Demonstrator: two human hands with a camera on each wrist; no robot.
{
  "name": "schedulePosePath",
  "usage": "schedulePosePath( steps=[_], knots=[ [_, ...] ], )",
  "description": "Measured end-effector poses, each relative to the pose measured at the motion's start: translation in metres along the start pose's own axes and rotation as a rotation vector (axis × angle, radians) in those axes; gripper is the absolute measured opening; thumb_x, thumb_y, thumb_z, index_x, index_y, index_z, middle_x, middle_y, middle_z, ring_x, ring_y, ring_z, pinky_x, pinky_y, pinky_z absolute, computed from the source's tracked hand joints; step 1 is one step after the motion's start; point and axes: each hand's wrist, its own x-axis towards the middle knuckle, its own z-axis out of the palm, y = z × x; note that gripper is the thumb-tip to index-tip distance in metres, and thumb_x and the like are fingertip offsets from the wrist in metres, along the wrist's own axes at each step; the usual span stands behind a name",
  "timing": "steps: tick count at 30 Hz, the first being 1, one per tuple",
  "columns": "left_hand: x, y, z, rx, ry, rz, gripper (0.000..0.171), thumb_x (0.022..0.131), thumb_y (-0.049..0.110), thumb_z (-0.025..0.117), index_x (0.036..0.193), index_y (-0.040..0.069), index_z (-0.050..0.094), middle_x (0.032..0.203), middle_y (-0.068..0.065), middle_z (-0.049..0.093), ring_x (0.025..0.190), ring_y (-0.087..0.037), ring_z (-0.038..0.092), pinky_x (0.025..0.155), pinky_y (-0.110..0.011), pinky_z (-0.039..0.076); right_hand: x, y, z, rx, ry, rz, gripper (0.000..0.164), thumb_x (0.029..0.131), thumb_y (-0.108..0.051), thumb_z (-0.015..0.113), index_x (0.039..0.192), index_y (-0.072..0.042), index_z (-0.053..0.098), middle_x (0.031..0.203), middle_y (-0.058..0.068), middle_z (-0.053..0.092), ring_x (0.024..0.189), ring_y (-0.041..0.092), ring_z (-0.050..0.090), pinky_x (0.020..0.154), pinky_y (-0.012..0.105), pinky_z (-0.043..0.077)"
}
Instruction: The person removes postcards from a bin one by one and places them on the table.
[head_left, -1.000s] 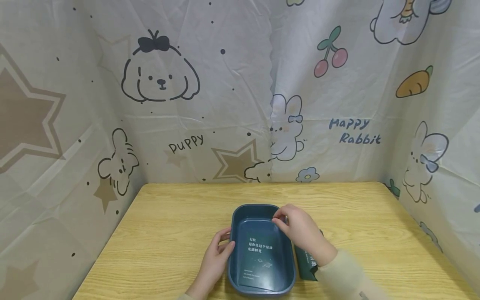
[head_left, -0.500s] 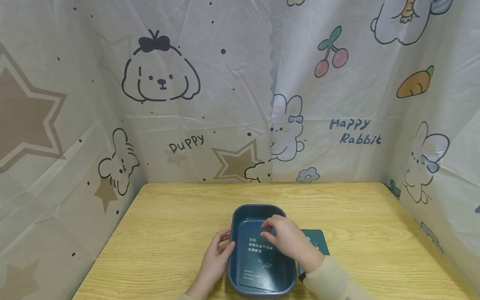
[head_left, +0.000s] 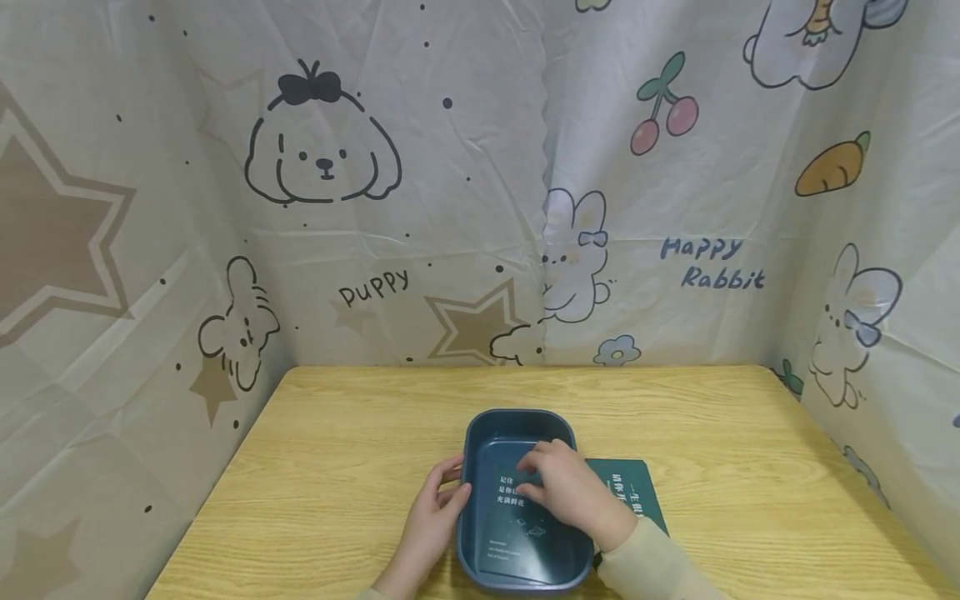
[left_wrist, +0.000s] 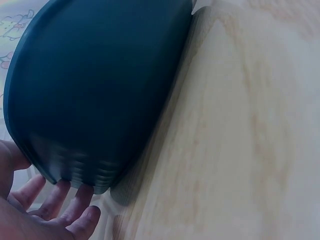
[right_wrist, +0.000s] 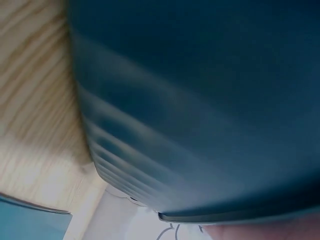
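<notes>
A deep dark-blue rectangular tray [head_left: 491, 425] with rounded corners stands on the table. My left hand [head_left: 431, 512] holds its left side, thumb at the rim and fingers against the outer wall. Inside lies a dark green card [head_left: 510, 542] with white print. Over the tray's right half hovers my right hand [head_left: 570, 492], fingers bent, thumb and forefinger apart above the card, nothing visible between them. In the left wrist view, fingertips [left_wrist: 85, 192] meet the tray's outer wall [left_wrist: 100, 90]. The right wrist view is mostly tray wall [right_wrist: 175, 100], with a blurred bit of hand below.
A second dark green printed card or booklet [head_left: 641, 492] lies right of the tray, partly under the right forearm. The wood-grain table [head_left: 360, 433] ends at a cartoon-printed cloth [head_left: 465, 167] behind and on both sides.
My right hand has moved left and toward me, from the tray's far right rim to over the card inside. More of the green item at the right now shows. The left hand stays.
</notes>
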Motion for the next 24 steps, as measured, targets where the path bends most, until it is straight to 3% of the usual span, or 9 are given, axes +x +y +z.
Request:
schedulePosePath(
  steps=[12, 24],
  knots=[
    [-0.0004, 0.0008, 0.0000, 0.003, 0.001, -0.005, 0.041, 0.095, 0.020, 0.055, 0.135, 0.015, 0.048, 0.129, -0.016, 0.054, 0.111, -0.030, 0.056, 0.092, -0.050, 0.052, 0.0006, 0.0022, 0.0066, -0.108, 0.002, -0.014, 0.030, 0.077, -0.033, 0.075, 0.096, -0.009, 0.073, 0.091, 0.003, 0.069, 0.078, 0.016, 0.052, 0.066, 0.036, 0.053],
    [0.0004, -0.0002, 0.0004, 0.003, 0.006, -0.008, 0.041, 0.095, 0.020, 0.056, 0.135, 0.015, 0.049, 0.129, -0.017, 0.054, 0.110, -0.030, 0.056, 0.092, -0.050, 0.052, 0.0024, -0.0022, 0.0093, -0.256, -0.090, 0.029, 0.044, 0.072, -0.039, 0.078, 0.100, -0.006, 0.073, 0.093, 0.007, 0.068, 0.081, 0.021, 0.052, 0.072, 0.040, 0.052]
  ],
)
